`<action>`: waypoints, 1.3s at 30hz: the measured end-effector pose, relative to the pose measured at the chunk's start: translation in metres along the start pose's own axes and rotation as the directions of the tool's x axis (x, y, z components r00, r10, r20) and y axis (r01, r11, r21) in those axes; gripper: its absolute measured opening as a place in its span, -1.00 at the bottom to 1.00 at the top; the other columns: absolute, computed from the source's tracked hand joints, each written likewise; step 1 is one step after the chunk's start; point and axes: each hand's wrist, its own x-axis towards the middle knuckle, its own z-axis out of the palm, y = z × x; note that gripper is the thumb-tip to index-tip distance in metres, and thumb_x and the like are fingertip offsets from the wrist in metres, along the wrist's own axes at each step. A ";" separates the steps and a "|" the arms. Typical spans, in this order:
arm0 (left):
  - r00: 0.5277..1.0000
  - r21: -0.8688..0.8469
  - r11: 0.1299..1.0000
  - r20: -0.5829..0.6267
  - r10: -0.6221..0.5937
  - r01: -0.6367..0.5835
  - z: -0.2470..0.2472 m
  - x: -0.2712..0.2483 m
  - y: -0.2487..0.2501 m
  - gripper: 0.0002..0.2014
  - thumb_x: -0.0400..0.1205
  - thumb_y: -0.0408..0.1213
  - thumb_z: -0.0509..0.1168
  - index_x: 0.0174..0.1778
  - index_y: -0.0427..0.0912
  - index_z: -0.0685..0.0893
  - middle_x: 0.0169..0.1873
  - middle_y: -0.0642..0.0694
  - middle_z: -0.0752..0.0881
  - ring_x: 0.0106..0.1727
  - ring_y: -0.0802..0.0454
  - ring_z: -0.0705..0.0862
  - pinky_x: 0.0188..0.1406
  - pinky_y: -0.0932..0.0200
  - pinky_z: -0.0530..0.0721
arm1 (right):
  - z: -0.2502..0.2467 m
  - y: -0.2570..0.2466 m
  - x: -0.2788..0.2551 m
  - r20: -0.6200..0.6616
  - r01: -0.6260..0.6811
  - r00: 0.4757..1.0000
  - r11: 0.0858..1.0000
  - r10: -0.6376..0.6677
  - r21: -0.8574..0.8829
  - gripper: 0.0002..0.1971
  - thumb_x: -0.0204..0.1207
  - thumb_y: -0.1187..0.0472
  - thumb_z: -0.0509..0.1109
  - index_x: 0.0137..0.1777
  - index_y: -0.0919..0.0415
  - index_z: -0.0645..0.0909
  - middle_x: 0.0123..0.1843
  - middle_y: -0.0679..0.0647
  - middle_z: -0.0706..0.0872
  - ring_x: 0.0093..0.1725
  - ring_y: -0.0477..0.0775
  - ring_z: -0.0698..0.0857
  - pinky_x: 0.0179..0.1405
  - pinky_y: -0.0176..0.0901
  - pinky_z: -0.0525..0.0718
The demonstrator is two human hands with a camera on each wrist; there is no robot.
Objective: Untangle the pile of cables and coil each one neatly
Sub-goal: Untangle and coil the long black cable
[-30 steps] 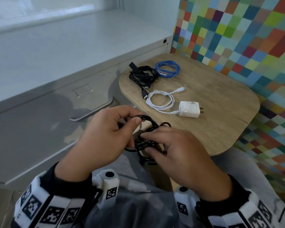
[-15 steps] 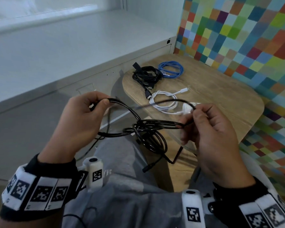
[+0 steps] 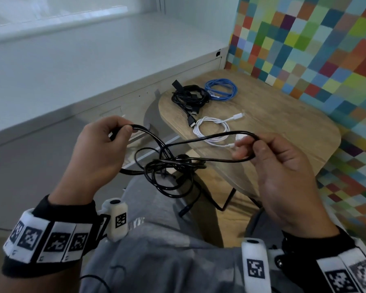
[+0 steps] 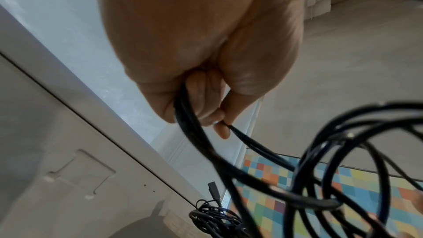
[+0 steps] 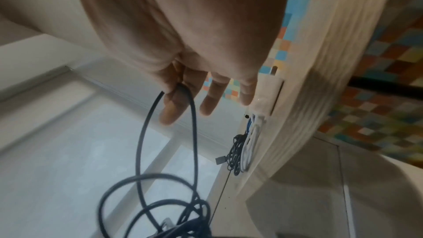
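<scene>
A tangled black cable (image 3: 173,166) hangs between my hands above my lap, its knot in the middle and a loose plug end (image 3: 183,211) dangling below. My left hand (image 3: 106,142) grips loops of it (image 4: 183,108) at the upper left. My right hand (image 3: 260,149) pinches one long loop (image 5: 181,88) between thumb and forefinger, the other fingers straight. On the wooden table (image 3: 283,127) lie a coiled blue cable (image 3: 221,92), a bundled black cable (image 3: 188,98) and a coiled white cable (image 3: 211,130); my right hand hides its charger.
A grey metal cabinet (image 3: 61,127) stands at the left beside the table. A wall of coloured squares (image 3: 317,45) runs along the right. My grey-trousered knees (image 3: 156,250) sit under the cable, with the table's black leg (image 3: 230,195) just in front.
My hands have pulled apart from a tight hold on the bundle; the cable has opened into long loops, and a plug end has dropped loose below.
</scene>
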 end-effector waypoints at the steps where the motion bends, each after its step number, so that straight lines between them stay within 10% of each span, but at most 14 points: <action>1: 1.000 0.001 1.000 0.001 -0.004 0.004 0.001 0.000 -0.001 -0.83 0.75 -0.22 0.31 -0.07 0.00 0.80 -0.47 0.35 0.65 -0.40 0.41 0.57 -0.35 0.28 0.44 | -0.001 -0.001 0.000 0.024 -0.016 1.000 0.996 0.014 0.082 -0.76 0.73 0.35 0.24 0.04 0.19 0.77 -0.25 0.16 0.76 -0.04 0.24 0.73 0.42 0.26 0.66; 4: 1.000 0.025 1.000 -0.009 0.006 -0.006 0.003 0.000 -0.001 -0.83 0.75 -0.23 0.31 -0.06 0.00 0.80 -0.37 0.26 0.69 -0.34 0.41 0.60 -0.32 0.33 0.44 | -0.002 -0.006 -0.003 0.178 -0.125 0.981 0.959 0.081 0.254 -0.70 0.51 0.48 0.23 0.08 0.31 0.75 -0.42 0.20 0.51 -0.39 0.25 0.62 0.17 0.26 0.76; 8: 1.000 0.050 0.999 0.012 0.003 -0.004 0.002 0.002 -0.006 -0.84 0.75 -0.22 0.31 -0.04 -0.03 0.81 -0.24 0.16 0.76 -0.28 0.33 0.63 -0.26 0.27 0.51 | 0.001 -0.017 -0.008 0.312 -0.112 0.937 0.982 0.156 -0.155 -0.84 0.60 0.30 0.51 0.14 0.18 0.84 -0.59 -0.12 0.51 -0.62 0.01 0.55 -0.18 0.18 0.83; 14: 0.997 -0.031 0.997 -0.037 -0.074 0.073 -0.008 0.008 -0.020 -0.84 0.76 -0.21 0.30 -0.04 -0.02 0.80 -0.45 -0.02 0.59 -0.55 0.15 0.45 -0.42 0.22 0.35 | 0.010 0.000 0.000 0.128 -0.250 0.960 0.968 0.249 -0.010 -0.73 0.79 0.43 0.20 0.05 0.19 0.72 -0.42 0.13 0.56 -0.61 0.08 0.51 -0.05 0.33 0.86; 18: 0.997 -0.055 0.997 -0.060 -0.052 0.049 -0.018 0.010 -0.024 -0.83 0.74 -0.21 0.32 -0.12 0.07 0.79 -0.36 -0.10 0.69 -0.47 -0.02 0.43 -0.36 0.14 0.38 | 0.002 -0.007 0.000 0.297 -0.344 0.895 0.939 0.332 -0.013 -0.71 0.75 0.46 0.23 0.23 0.17 0.73 -0.55 0.07 0.38 -0.68 -0.02 0.35 -0.12 0.23 0.85; 22: 0.991 -0.084 0.994 -0.108 -0.075 0.066 -0.024 0.013 -0.030 -0.82 0.69 -0.07 0.32 -0.18 0.20 0.78 -0.41 0.10 0.70 -0.48 0.02 0.47 -0.32 0.12 0.44 | 0.001 -0.018 -0.003 0.303 -0.168 0.920 0.948 0.249 -0.271 -0.85 0.65 0.28 0.43 0.07 0.20 0.85 -0.48 -0.09 0.69 -0.51 -0.16 0.63 -0.12 0.28 0.88; 28: 0.970 -0.091 0.992 -0.217 -0.108 0.090 -0.025 0.013 -0.026 -0.83 0.70 -0.07 0.29 -0.16 0.11 0.75 -0.38 0.12 0.71 -0.42 0.21 0.53 -0.27 0.16 0.49 | -0.024 -0.004 0.016 -0.144 -0.208 0.950 0.906 0.277 0.369 -0.68 0.80 0.25 0.18 -0.15 0.17 0.68 -0.31 0.09 0.61 -0.25 0.14 0.66 0.20 0.25 0.77; 34: 0.982 -0.008 1.000 -0.187 0.006 -0.008 -0.019 -0.002 0.009 -0.88 0.74 -0.15 0.31 -0.06 0.10 0.74 -0.32 0.22 0.72 -0.43 0.37 0.58 -0.42 0.43 0.48 | -0.023 -0.001 0.014 -0.077 -0.168 0.985 0.939 0.152 -0.298 -0.59 0.64 0.53 0.29 0.08 -0.01 0.78 -0.01 -0.10 0.87 0.07 -0.19 0.79 0.18 -0.25 0.68; 39: 0.991 0.034 0.993 -0.071 0.116 -0.114 -0.002 -0.025 0.044 -0.85 0.73 -0.19 0.34 -0.09 0.17 0.72 -0.32 0.28 0.71 -0.37 0.40 0.61 -0.36 0.48 0.44 | 0.000 -0.013 0.003 -0.029 0.106 0.991 0.888 -0.133 -0.448 -0.40 0.58 0.46 0.40 0.43 -0.26 0.58 0.45 -0.32 0.62 0.51 -0.26 0.54 0.52 -0.10 0.53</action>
